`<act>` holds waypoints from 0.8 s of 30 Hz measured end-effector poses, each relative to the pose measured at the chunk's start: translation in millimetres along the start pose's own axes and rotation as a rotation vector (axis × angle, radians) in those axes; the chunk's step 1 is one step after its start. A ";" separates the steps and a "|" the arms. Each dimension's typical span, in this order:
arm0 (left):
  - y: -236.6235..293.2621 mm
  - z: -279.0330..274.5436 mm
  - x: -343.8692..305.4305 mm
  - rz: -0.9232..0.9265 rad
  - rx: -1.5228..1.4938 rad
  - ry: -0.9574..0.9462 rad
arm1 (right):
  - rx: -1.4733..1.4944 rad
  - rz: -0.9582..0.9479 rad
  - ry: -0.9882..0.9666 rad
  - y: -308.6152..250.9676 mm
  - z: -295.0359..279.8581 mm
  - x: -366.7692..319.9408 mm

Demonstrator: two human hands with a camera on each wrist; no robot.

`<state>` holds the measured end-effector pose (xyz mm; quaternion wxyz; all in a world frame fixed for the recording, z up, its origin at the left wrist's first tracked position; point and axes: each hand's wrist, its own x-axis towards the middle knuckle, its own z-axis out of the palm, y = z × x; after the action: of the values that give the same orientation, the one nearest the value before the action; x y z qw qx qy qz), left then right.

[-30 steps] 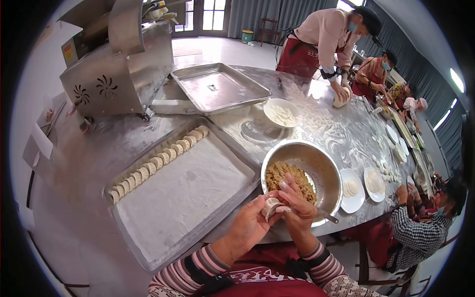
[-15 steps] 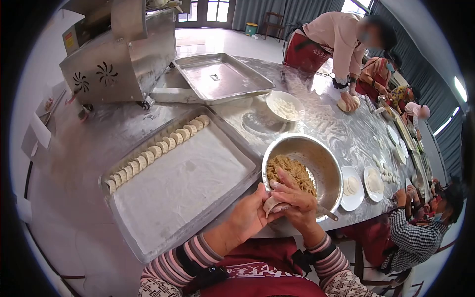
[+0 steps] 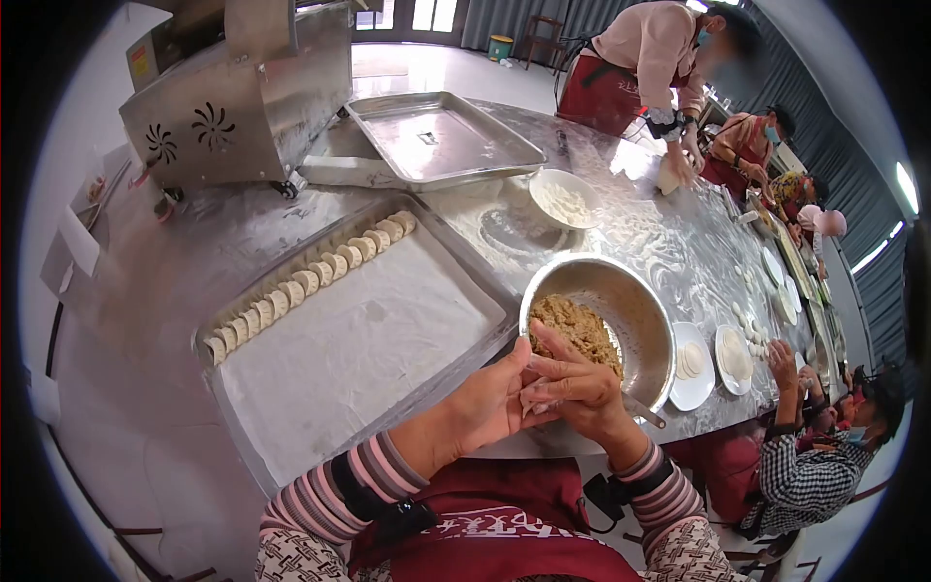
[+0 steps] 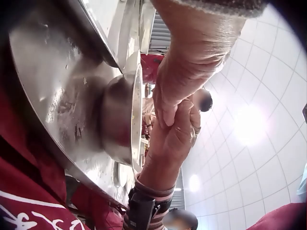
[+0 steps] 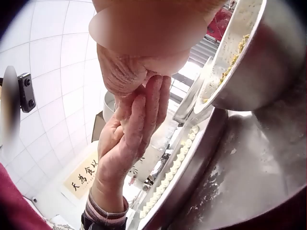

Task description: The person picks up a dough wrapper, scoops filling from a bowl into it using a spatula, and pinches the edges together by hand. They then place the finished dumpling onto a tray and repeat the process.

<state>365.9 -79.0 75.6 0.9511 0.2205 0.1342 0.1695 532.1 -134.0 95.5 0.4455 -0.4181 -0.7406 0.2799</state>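
Near the table's front edge, my left hand and right hand meet around a small pale dumpling, mostly covered by the fingers. The right fingers lie across it from above, while the left hand cups it from the side. In the left wrist view, the left hand overlaps the right hand, which hides the dumpling. The right wrist view shows the left hand with long, nearly straight fingers against the right hand. Just beyond the hands stands a metal bowl of brown filling.
On the left, a lined tray holds a row of dumplings. Behind are an empty tray, a flour bowl and a metal machine. Plates of wrappers stand right of the filling bowl. People work around the table.
The right fingers have come down over the dumpling, and less of it shows between the hands. The head view has shifted slightly. A seated person at the right has raised a hand.
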 end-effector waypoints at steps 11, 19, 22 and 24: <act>10.5 -7.0 -0.2 -0.041 0.005 -0.087 | -0.034 0.056 -0.088 -0.6 -0.5 5.9; 11.6 -23.5 8.0 -0.091 -0.071 -0.173 | -0.025 -0.058 -0.209 9.8 -3.8 9.9; 12.3 -27.0 8.3 -0.083 -0.058 -0.267 | 0.162 0.179 -0.174 2.4 -1.2 13.0; 17.6 -13.5 3.1 -0.103 -0.004 -0.098 | 0.085 0.095 -0.232 5.4 -4.4 15.2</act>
<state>359.6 -57.9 71.6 0.9645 0.2192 0.0984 0.1095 534.2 -117.9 99.6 0.3606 -0.3982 -0.7538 0.3783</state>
